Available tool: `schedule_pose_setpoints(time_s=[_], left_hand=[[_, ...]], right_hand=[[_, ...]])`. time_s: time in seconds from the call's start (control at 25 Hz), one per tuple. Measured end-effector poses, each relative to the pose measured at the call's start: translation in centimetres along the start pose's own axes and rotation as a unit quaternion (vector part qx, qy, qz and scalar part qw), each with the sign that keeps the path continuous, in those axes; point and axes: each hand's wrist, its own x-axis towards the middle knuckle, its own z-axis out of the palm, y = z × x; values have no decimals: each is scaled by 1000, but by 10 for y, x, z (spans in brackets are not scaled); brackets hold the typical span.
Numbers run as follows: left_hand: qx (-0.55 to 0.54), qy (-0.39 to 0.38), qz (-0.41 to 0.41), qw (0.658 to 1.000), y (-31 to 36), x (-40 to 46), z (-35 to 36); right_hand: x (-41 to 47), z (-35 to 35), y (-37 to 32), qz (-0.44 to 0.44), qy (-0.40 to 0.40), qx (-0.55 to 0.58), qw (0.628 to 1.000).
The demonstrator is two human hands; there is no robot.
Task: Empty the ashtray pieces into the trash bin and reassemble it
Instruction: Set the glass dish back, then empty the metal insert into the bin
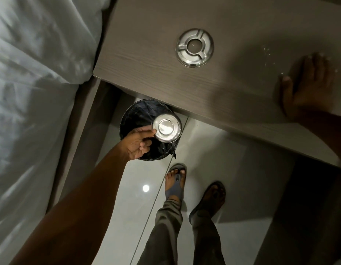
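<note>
While the left hand reaches down over the trash bin, its thumb and fingers pinch the rim of the ashtray bowl, a round shiny metal piece. The bowl is held above the bin's mouth, towards the side nearest the table, and shows a flat round centre facing the camera; whether that is its underside or its inside cannot be told. The bin is round and lined with a dark crinkled bag, and nothing can be made out inside it beyond the dark folds. It stands on the pale glossy floor, tucked partly under the front edge of the table.

On the table top lies the ashtray lid, a metal ring with a round hole in the middle and three grooves across its band. It sits flat, well back from the table's front edge and well apart from the bowl. A few pale specks lie on the wood to the right of it.

The right hand rests flat on the table near its front edge, fingers spread and holding nothing.

A bed with white bedding fills the left side, its corner touching the table's left end. Between bed frame and table the floor is a narrow strip, where the bin stands. Two feet in sandals stand on the open floor just below the bin.
</note>
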Motion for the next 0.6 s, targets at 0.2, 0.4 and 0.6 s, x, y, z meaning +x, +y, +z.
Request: schedule_pose_setpoints(time_s=[0.2,0.4,0.6], left_hand=[[37,12,5,999,-3,-10,-4],[96,-85,106,986,24,-50,50],[604,-5,496,623,49,-62,184]], right_hand=[[2,-4,-17,11,-23,11,1000],[-7,-20,12,51,-7,-8,999],[-2,-5,-19,24,-6,16,1000]])
